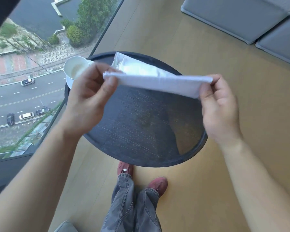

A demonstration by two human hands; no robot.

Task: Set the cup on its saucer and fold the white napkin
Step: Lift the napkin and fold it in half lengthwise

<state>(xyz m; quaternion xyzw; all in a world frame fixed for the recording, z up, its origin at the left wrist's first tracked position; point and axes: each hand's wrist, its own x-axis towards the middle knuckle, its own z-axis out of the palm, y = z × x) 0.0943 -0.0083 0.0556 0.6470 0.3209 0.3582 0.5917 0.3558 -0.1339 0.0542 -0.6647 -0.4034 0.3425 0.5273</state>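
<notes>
A white napkin (159, 83) is held in the air above the round dark table (141, 131), doubled over into a long strip. My left hand (89, 97) pinches its left end and my right hand (219, 106) pinches its right end. Part of the napkin hangs behind the strip, toward the table's far side. A white cup (76, 66) stands on its white saucer (69, 82) at the table's far left edge, partly hidden by my left hand.
A floor-to-ceiling window (32, 64) runs along the left, close to the table. Grey cushions (241, 19) lie at the far right on the wooden floor (241, 97). My legs and red shoes (157, 183) are below the table's near edge.
</notes>
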